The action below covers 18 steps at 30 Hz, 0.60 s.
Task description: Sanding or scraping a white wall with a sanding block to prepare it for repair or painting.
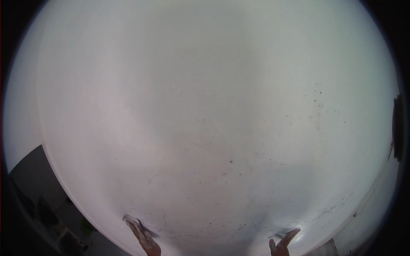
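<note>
A broad white wall (205,96) fills most of the view, with fine cracks and small dark chips across its lower part and right side. Low on the left, my left hand (144,238) lies with its fingers stretched over a thin sheet (130,219), pressing it flat to the wall. At the lower right, my right hand (283,243) has its fingers together and its thumb apart. Its fingertips are at the wall beside a bright, shiny patch; whether a sheet lies under them is unclear. Both hands look dusted with pale powder.
The wall's curved-looking left edge borders a dark area with a grey floor (41,169) and unclear dark objects (46,211) at the lower left. A dark brown object (398,128) stands at the right rim. A crack runs along the lower right corner.
</note>
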Tool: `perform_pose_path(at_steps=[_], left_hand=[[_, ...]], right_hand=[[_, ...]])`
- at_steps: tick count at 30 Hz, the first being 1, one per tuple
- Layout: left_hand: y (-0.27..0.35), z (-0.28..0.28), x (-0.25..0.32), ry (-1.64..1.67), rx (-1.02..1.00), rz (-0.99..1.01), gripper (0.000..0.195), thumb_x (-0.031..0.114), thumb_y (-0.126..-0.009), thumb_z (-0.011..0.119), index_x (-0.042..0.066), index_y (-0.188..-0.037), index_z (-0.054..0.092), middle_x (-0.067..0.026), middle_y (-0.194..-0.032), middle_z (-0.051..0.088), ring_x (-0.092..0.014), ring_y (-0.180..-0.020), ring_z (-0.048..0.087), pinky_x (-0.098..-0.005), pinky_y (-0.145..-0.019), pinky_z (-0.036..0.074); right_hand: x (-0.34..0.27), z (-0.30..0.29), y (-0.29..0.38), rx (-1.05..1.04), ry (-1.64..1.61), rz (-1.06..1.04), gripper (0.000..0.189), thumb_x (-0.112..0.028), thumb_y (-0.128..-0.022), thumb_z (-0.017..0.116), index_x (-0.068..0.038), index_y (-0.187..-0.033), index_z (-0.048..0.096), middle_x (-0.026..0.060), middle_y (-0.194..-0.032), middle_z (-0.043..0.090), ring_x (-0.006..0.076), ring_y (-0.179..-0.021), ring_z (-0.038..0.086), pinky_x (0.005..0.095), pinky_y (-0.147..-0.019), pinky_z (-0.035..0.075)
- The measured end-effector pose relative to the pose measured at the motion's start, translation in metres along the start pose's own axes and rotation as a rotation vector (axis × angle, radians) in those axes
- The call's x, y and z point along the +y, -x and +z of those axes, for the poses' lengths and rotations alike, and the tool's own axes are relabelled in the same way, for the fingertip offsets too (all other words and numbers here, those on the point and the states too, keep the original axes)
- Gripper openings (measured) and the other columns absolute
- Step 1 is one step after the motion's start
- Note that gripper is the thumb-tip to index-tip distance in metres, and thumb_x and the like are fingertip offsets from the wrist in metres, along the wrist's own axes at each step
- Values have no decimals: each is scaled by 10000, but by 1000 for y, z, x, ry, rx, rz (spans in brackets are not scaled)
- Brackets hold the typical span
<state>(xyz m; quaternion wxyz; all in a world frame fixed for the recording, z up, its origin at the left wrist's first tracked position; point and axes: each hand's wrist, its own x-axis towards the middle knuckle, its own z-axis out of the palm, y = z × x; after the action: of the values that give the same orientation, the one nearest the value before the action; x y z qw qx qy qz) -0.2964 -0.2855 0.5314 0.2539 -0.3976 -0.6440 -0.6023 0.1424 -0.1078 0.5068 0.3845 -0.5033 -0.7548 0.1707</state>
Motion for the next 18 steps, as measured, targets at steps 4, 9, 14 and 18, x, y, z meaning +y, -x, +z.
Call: perform_pose_path(at_steps=[4,9,14,18], left_hand=[[3,-8,-2,-1,-84,-48,585,253,-1077,408,-3,-1561,198,-193,-1651,-2,-341,-1496,210,-447,-1180,237],[0,1,-1,56,38,10,598,200,-1061,378,-102,-1523,148,-272,-1623,29,-428,-1498,116,-503,-1199,206],[-4,30,10,91,153,16,683,355,-1065,364,-66,-1544,120,-237,-1636,23,-408,-1506,107,-497,-1214,128],[-3,36,15,-36,223,1,656,344,-1065,349,-67,-1540,160,-240,-1635,30,-403,-1507,113,-493,-1210,154]], right_hand=[[3,1,-2,-7,9,-19,1082,-363,-986,596,223,-1384,-222,487,-1407,-325,603,-1374,-251,623,-1150,-47],[1,7,-7,18,3,-2,1078,-368,-987,594,212,-1397,-216,482,-1410,-327,594,-1377,-259,628,-1148,-43],[0,27,-8,203,-58,35,1046,-362,-992,591,175,-1443,-185,456,-1454,-293,562,-1402,-247,618,-1159,-6],[4,33,-3,285,-212,23,969,-357,-1009,554,119,-1478,-148,394,-1494,-275,511,-1429,-213,585,-1169,21]])
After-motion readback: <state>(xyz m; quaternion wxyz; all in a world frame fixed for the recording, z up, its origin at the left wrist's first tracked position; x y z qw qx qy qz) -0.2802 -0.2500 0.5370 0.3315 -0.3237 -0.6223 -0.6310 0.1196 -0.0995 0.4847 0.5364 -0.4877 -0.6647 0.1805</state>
